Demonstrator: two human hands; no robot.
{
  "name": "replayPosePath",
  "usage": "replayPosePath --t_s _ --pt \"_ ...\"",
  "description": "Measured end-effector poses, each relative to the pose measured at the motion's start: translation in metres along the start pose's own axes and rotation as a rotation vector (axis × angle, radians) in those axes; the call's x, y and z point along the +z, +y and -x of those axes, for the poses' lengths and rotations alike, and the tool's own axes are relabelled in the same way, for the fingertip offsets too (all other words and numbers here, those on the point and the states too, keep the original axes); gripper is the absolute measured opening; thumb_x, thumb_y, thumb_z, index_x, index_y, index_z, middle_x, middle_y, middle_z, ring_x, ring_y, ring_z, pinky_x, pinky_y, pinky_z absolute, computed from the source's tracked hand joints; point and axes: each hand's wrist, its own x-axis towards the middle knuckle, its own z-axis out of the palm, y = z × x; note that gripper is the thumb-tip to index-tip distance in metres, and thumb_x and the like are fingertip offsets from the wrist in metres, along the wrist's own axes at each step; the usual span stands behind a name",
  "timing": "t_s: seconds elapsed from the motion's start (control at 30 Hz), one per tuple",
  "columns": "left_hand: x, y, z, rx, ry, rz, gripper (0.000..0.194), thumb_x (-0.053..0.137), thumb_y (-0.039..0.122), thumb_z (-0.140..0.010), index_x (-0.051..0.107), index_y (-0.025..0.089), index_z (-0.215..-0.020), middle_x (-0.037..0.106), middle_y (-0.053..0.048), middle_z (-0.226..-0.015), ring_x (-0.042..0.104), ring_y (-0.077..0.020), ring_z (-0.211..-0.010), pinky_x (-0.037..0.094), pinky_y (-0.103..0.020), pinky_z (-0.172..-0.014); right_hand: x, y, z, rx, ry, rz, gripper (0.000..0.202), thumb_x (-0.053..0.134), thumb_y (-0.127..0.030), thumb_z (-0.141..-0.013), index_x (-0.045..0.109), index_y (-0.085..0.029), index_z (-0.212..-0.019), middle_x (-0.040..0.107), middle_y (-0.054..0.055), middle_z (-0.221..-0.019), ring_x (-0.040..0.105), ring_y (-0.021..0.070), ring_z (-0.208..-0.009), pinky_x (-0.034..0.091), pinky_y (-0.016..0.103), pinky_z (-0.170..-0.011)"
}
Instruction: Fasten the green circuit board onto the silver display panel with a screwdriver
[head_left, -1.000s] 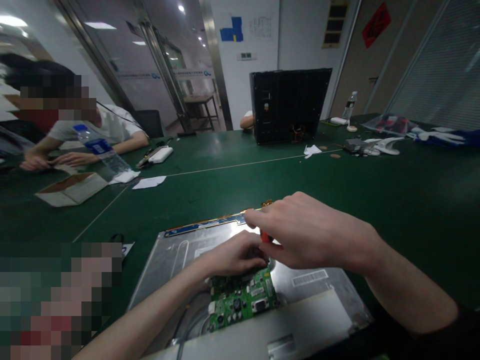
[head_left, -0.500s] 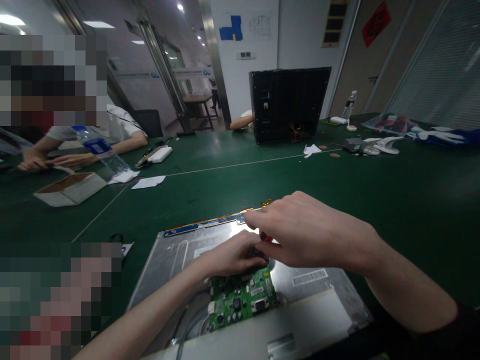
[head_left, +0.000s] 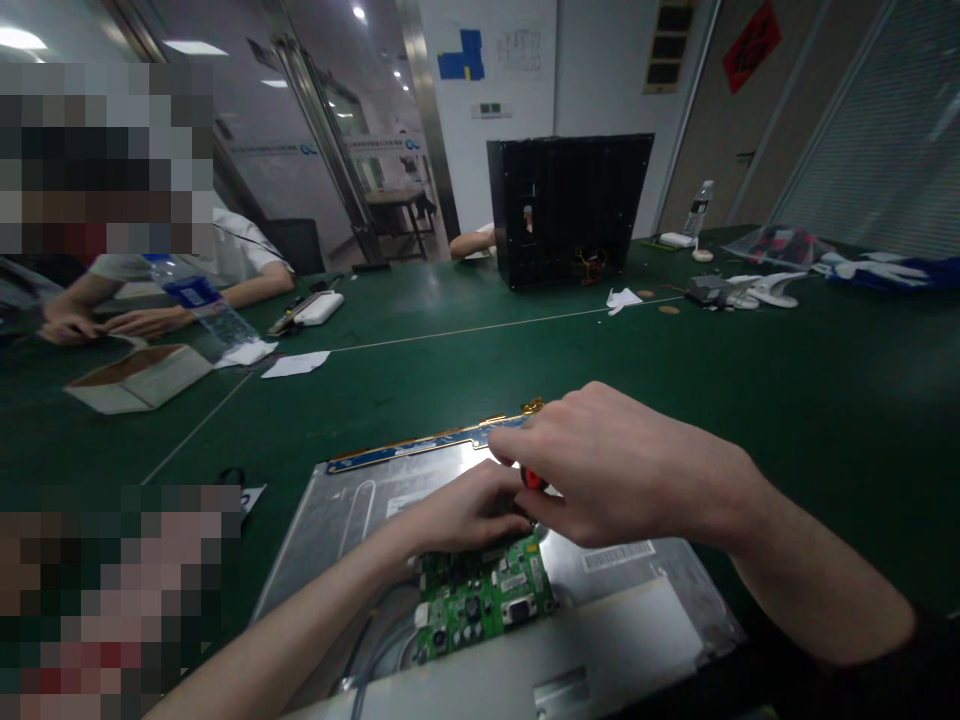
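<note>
In my right hand [head_left: 611, 465] is a screwdriver [head_left: 533, 478] with a red and black handle. The fingers wrap round it above the upper part of a green circuit board [head_left: 487, 600]. Just beside them, my left hand [head_left: 480, 505] is closed low over the board's upper edge, its fingertips close to the screwdriver's lower end. What those fingertips pinch is hidden. The board lies on the metal back of a display panel [head_left: 352, 500], which has a blue strip board [head_left: 420, 450] along its far edge and grey cables at the left.
A white plate [head_left: 622, 640] crosses the panel's near side. On the green table [head_left: 420, 370] stand a black monitor housing [head_left: 574, 210], an open cardboard box [head_left: 142, 380] and a plastic bottle [head_left: 202, 300]. A co-worker [head_left: 247, 255] sits far left; another person's arm [head_left: 472, 243] shows behind the housing.
My right hand has turned slightly, and more of the red handle shows. My left hand stays in place. The black housing has shifted a little left.
</note>
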Motion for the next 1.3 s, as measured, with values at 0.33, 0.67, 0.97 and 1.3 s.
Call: replayPosePath --t_s 0.33,0.67,0.97,1.3 --pt "-0.0012 0.004 -0.0008 0.081 0.026 -0.017 0.02 0.054 0.033 -0.086 0.06 0.015 -0.078 0.063 -0.004 -0.073 0.056 -0.0185 -0.067 0.043 -0.026 -0.06 0.0005 -0.0001 -0.0007 0.007 0.007 -0.005 0.009 0.055 -0.027 -0.086 0.057 -0.019 -0.09 0.064 0.001 -0.07 0.052 0.0142 -0.055 0.019 0.028 -0.047" --pt "-0.0011 0.0026 0.001 0.017 0.024 -0.027 0.021 0.057 0.035 -0.087 0.061 0.015 -0.083 0.065 -0.005 -0.08 0.058 -0.0202 -0.073 0.045 -0.027 -0.067 0.0004 -0.0006 -0.0002 0.02 0.022 0.003 0.009 0.054 -0.027 -0.088 0.057 -0.019 -0.087 0.062 0.0 -0.068 0.051 0.0141 -0.054 0.019 0.028 -0.047" --pt "0.0026 -0.0007 0.0042 -0.023 0.051 -0.047 0.017 0.059 0.032 -0.084 0.062 0.015 -0.084 0.066 -0.004 -0.078 0.058 -0.0194 -0.072 0.046 -0.026 -0.066 0.0017 -0.0001 -0.0009 0.027 -0.002 0.014 0.013 0.054 -0.031 -0.089 0.055 -0.019 -0.094 0.065 0.003 -0.072 0.055 0.0158 -0.057 0.018 0.028 -0.048" --pt "0.0018 0.0003 0.0035 -0.022 0.037 -0.054 0.013 0.056 0.027 -0.082 0.062 0.015 -0.084 0.063 -0.003 -0.075 0.055 -0.0183 -0.069 0.045 -0.026 -0.065 0.0002 -0.0014 -0.0005 0.015 -0.01 -0.018 0.014 0.054 -0.031 -0.088 0.052 -0.018 -0.094 0.064 0.002 -0.072 0.051 0.0145 -0.055 0.019 0.027 -0.047"
